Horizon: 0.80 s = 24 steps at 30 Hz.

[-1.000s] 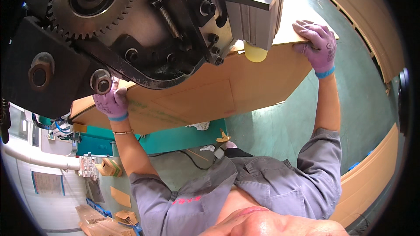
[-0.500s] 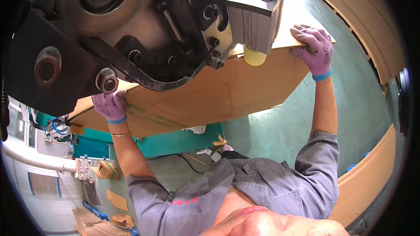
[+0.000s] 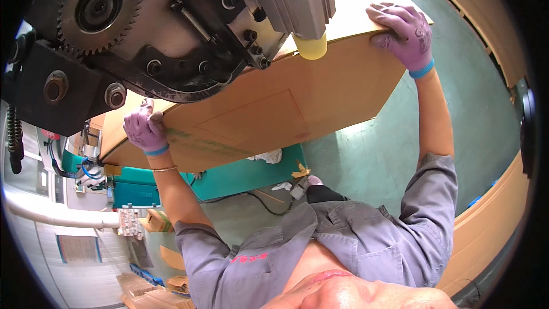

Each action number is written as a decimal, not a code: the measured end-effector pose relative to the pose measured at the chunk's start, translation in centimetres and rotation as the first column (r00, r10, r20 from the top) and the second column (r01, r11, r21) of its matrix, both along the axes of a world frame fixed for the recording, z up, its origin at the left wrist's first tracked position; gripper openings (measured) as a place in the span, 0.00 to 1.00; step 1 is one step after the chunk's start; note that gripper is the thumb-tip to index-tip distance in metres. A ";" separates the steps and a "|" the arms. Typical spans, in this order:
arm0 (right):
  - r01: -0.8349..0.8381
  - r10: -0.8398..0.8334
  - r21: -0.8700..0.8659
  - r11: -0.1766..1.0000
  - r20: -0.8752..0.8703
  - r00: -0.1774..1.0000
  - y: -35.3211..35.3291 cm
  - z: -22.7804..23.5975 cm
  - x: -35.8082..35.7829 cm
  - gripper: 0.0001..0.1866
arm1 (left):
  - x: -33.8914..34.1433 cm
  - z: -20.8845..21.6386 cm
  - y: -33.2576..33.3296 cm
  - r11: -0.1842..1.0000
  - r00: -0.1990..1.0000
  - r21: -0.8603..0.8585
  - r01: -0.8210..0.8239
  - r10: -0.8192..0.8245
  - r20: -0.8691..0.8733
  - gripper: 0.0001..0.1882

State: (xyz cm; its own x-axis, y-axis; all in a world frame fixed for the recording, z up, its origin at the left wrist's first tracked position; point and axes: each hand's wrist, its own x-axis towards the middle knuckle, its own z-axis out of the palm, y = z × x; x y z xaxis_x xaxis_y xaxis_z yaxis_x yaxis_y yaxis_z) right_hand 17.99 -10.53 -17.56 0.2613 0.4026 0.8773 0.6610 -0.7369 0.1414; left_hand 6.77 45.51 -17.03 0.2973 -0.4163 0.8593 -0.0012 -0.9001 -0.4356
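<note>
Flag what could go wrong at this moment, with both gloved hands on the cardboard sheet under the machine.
1. The left hand grips the cardboard sheet edge right beside the machine's bolts and toothed gear; a pinch seems possible.
2. The right hand holds only the far corner, so the wide sheet could sag or skew.
3. The yellow pad sits just above the sheet and might crease it.

The single head view looks down close past dark machine gearing [image 3: 100, 8] onto a cardboard sheet [image 3: 274, 109].

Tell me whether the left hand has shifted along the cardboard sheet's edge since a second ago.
Cannot tell. The left hand grips the cardboard sheet just below the machine's hex bolt, as before; the whole view moved with the head-worn camera.
</note>
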 end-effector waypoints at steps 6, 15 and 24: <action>0.029 -0.028 0.026 0.999 -0.028 0.999 -0.5 0.0 -0.2 0.20 | 0.2 -0.1 -0.7 0.999 0.998 -0.033 0.042 -0.044 -0.042 0.17; -0.032 0.034 -0.032 0.999 0.054 0.998 -1.1 0.1 0.1 0.20 | 0.1 -1.0 1.7 0.999 0.997 -0.007 -0.045 0.044 -0.068 0.15; -0.088 0.094 -0.040 0.995 0.202 0.975 -1.1 -0.3 0.8 0.14 | 0.7 -0.5 0.1 0.999 0.999 -0.009 0.048 -0.048 -0.017 0.20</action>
State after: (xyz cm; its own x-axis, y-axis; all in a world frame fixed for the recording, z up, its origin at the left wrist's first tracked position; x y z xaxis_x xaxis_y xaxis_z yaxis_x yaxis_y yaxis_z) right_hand 18.77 -11.66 -17.90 0.0397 0.4439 0.8952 0.6805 -0.6680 0.3011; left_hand 7.45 45.63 -17.51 0.2921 -0.4231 0.8577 -0.0519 -0.9025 -0.4275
